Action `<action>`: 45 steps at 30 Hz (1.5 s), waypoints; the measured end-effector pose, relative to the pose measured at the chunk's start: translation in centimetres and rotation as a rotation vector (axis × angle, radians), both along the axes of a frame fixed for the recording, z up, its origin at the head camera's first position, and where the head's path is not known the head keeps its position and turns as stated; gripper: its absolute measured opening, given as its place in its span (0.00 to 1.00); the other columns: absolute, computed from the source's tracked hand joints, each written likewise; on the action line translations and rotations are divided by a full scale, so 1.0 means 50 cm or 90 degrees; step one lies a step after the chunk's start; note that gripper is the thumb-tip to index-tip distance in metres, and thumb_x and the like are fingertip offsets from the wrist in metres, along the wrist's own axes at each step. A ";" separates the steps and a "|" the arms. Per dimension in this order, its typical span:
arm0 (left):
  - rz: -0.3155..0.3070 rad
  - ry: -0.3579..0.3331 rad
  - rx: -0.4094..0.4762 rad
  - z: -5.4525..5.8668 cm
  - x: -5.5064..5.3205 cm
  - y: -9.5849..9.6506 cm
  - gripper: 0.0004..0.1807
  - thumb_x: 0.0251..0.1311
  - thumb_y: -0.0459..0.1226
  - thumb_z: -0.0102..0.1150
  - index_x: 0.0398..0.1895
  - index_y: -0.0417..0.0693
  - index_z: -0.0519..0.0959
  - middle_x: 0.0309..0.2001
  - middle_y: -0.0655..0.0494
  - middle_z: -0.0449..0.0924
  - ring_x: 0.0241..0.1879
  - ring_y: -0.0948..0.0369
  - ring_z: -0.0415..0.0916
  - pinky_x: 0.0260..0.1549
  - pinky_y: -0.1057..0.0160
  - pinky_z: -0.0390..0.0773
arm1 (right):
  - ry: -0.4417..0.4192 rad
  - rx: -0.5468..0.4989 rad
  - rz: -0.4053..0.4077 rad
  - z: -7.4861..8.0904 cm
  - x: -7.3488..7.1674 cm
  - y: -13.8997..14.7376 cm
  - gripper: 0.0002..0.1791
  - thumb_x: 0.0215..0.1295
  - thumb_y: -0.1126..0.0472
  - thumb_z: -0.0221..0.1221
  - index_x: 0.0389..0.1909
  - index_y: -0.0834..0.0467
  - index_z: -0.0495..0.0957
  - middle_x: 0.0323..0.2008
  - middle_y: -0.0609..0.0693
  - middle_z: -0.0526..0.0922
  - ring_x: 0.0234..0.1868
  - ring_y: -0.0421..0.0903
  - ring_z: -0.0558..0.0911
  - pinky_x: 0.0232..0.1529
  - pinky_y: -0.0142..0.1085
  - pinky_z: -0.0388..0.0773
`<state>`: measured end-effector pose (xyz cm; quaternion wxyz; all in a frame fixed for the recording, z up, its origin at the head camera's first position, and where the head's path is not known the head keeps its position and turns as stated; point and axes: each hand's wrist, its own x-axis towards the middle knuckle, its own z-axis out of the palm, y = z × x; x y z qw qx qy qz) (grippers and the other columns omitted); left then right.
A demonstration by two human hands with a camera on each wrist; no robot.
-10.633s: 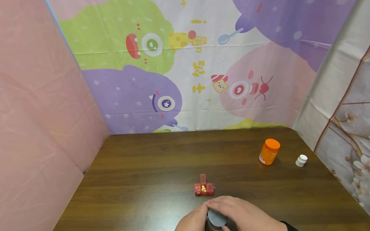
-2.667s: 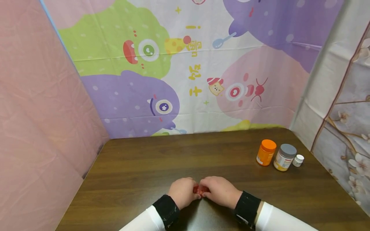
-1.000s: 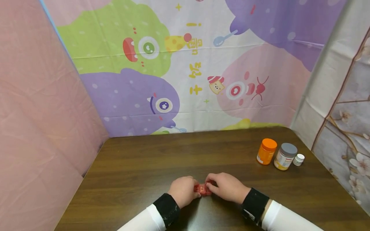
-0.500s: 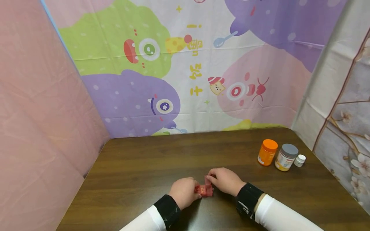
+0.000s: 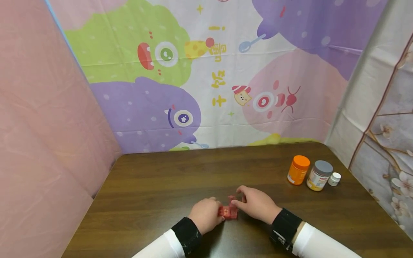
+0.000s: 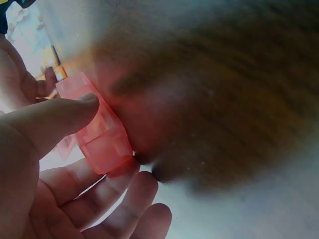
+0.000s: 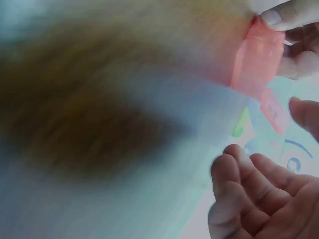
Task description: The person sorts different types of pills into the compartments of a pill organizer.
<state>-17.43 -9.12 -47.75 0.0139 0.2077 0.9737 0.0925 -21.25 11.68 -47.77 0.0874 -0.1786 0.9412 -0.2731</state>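
A small translucent red pill box (image 5: pixel 227 212) lies near the table's front middle. My left hand (image 5: pixel 204 215) pinches its left end; in the left wrist view the thumb presses on top and fingers lie beneath. The box's right-end lid (image 7: pixel 274 111) stands raised, pointing toward the back of the table. Beside that lid is my right hand (image 5: pixel 256 205), thumb and fingers spread apart with nothing between them. In the right wrist view its thumb tip comes close to the lid, with a gap showing.
At the back right of the wooden table (image 5: pixel 161 179) stand an orange bottle (image 5: pixel 298 170), a grey-lidded jar (image 5: pixel 319 175) and a small white bottle (image 5: pixel 334 179). A cartoon-printed cloth (image 5: pixel 219 125) hangs behind the table, a pink curtain (image 5: pixel 48 143) at left.
Both hands held the grey-lidded jar earlier; it now stands at the back right. The box's middle lid went down. My right hand raised the right-end lid, then let go.
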 end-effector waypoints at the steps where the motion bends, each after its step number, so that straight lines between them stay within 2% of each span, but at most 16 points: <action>1: 0.000 0.000 -0.001 -0.001 -0.001 0.000 0.13 0.52 0.49 0.73 0.31 0.51 0.84 0.25 0.64 0.68 0.22 0.65 0.64 0.21 0.64 0.66 | 0.005 -0.006 -0.008 0.004 0.004 0.007 0.25 0.65 0.39 0.61 0.53 0.53 0.78 0.23 0.42 0.73 0.20 0.41 0.71 0.22 0.35 0.66; 4: 0.001 0.000 -0.004 -0.003 -0.003 -0.001 0.13 0.52 0.49 0.73 0.30 0.51 0.84 0.24 0.63 0.68 0.22 0.65 0.64 0.21 0.63 0.66 | 0.034 -0.025 -0.033 0.019 0.020 0.033 0.23 0.65 0.39 0.60 0.50 0.51 0.79 0.23 0.40 0.73 0.20 0.39 0.70 0.23 0.34 0.67; 6: 0.001 -0.002 -0.002 -0.004 -0.003 -0.002 0.13 0.52 0.49 0.73 0.30 0.51 0.84 0.24 0.63 0.67 0.22 0.65 0.64 0.21 0.63 0.66 | 0.075 -0.040 -0.050 0.035 0.035 0.056 0.19 0.67 0.41 0.60 0.47 0.49 0.80 0.24 0.38 0.74 0.22 0.38 0.71 0.25 0.34 0.68; 9: -0.001 -0.010 -0.001 -0.005 -0.004 -0.003 0.13 0.52 0.49 0.72 0.30 0.51 0.83 0.24 0.63 0.66 0.22 0.65 0.64 0.21 0.64 0.66 | 0.180 -0.082 -0.090 0.065 0.057 0.108 0.10 0.69 0.48 0.60 0.42 0.48 0.80 0.25 0.37 0.75 0.24 0.36 0.72 0.27 0.33 0.70; 13: -0.009 -0.012 -0.007 -0.002 -0.007 -0.005 0.14 0.52 0.50 0.73 0.30 0.51 0.83 0.24 0.63 0.66 0.23 0.64 0.64 0.22 0.64 0.66 | 0.371 -0.164 -0.200 0.106 0.072 0.211 0.02 0.67 0.60 0.63 0.37 0.54 0.82 0.25 0.38 0.77 0.24 0.33 0.72 0.26 0.27 0.68; 15: -0.014 -0.013 -0.011 -0.001 -0.008 -0.006 0.14 0.52 0.50 0.73 0.31 0.51 0.84 0.25 0.63 0.67 0.23 0.64 0.65 0.23 0.64 0.66 | 0.428 -0.185 -0.276 0.126 0.069 0.270 0.03 0.67 0.61 0.62 0.37 0.57 0.82 0.23 0.38 0.75 0.22 0.32 0.69 0.24 0.26 0.65; 16: -0.015 -0.014 -0.012 0.001 -0.008 -0.007 0.14 0.51 0.50 0.73 0.32 0.51 0.84 0.25 0.63 0.67 0.24 0.64 0.65 0.23 0.63 0.67 | 0.439 -0.193 -0.315 0.134 0.064 0.300 0.05 0.67 0.61 0.61 0.38 0.59 0.82 0.23 0.38 0.74 0.22 0.31 0.69 0.25 0.25 0.63; 18: -0.016 -0.020 -0.013 0.005 -0.008 -0.009 0.15 0.51 0.50 0.74 0.34 0.51 0.84 0.26 0.63 0.67 0.24 0.64 0.66 0.24 0.63 0.67 | 0.430 -0.180 -0.394 0.147 0.048 0.359 0.09 0.70 0.58 0.57 0.41 0.61 0.81 0.24 0.39 0.74 0.23 0.30 0.67 0.25 0.26 0.62; 20: -0.015 -0.027 -0.010 0.008 -0.008 -0.012 0.16 0.51 0.50 0.74 0.36 0.51 0.84 0.27 0.63 0.68 0.25 0.64 0.66 0.24 0.63 0.68 | 0.393 -0.135 -0.454 0.151 0.031 0.412 0.15 0.72 0.55 0.53 0.44 0.62 0.79 0.26 0.44 0.75 0.25 0.33 0.68 0.27 0.30 0.62; 23: -0.004 -0.043 -0.001 0.017 -0.002 -0.020 0.19 0.51 0.52 0.72 0.40 0.51 0.83 0.30 0.62 0.72 0.27 0.64 0.69 0.25 0.62 0.70 | 0.326 -0.048 -0.483 0.135 0.004 0.478 0.19 0.72 0.54 0.47 0.49 0.66 0.76 0.33 0.57 0.77 0.30 0.45 0.74 0.29 0.38 0.64; 26: 0.015 -0.045 0.009 0.032 0.012 -0.032 0.24 0.54 0.55 0.69 0.48 0.51 0.82 0.37 0.59 0.78 0.33 0.61 0.76 0.29 0.58 0.76 | 0.270 0.029 -0.441 0.102 -0.017 0.526 0.20 0.70 0.56 0.46 0.51 0.68 0.73 0.37 0.64 0.77 0.33 0.58 0.75 0.28 0.46 0.66; 29: 0.042 -0.022 0.009 0.049 0.036 -0.050 0.32 0.56 0.61 0.64 0.57 0.51 0.80 0.48 0.54 0.81 0.45 0.55 0.79 0.42 0.51 0.79 | 0.222 0.076 -0.384 0.066 -0.034 0.559 0.24 0.67 0.56 0.49 0.55 0.70 0.70 0.39 0.67 0.74 0.35 0.61 0.75 0.30 0.50 0.68; 33: 0.097 0.027 0.016 0.057 0.079 -0.082 0.44 0.53 0.70 0.58 0.66 0.54 0.73 0.61 0.49 0.75 0.60 0.48 0.72 0.56 0.41 0.69 | 0.172 0.099 -0.336 0.033 -0.050 0.582 0.32 0.68 0.51 0.53 0.60 0.74 0.64 0.43 0.73 0.70 0.41 0.68 0.73 0.35 0.58 0.70; 37: 0.145 0.048 0.027 0.055 0.120 -0.110 0.52 0.47 0.75 0.56 0.72 0.57 0.67 0.69 0.46 0.67 0.68 0.42 0.62 0.63 0.36 0.59 | 0.160 0.104 -0.318 0.012 -0.060 0.593 0.35 0.69 0.48 0.55 0.59 0.75 0.63 0.50 0.79 0.67 0.49 0.75 0.70 0.44 0.65 0.69; 41: 0.162 0.048 0.024 0.051 0.149 -0.126 0.55 0.43 0.76 0.57 0.72 0.57 0.67 0.70 0.46 0.65 0.69 0.40 0.59 0.64 0.35 0.57 | 0.139 0.106 -0.296 -0.009 -0.071 0.606 0.36 0.69 0.45 0.55 0.58 0.76 0.63 0.51 0.81 0.66 0.51 0.77 0.68 0.46 0.67 0.67; 45: 0.172 0.049 0.014 0.046 0.164 -0.137 0.56 0.41 0.77 0.58 0.72 0.57 0.67 0.70 0.47 0.65 0.69 0.40 0.59 0.64 0.37 0.57 | 0.144 0.099 -0.249 -0.027 -0.082 0.608 0.35 0.67 0.45 0.58 0.55 0.75 0.67 0.42 0.73 0.76 0.42 0.68 0.77 0.37 0.57 0.73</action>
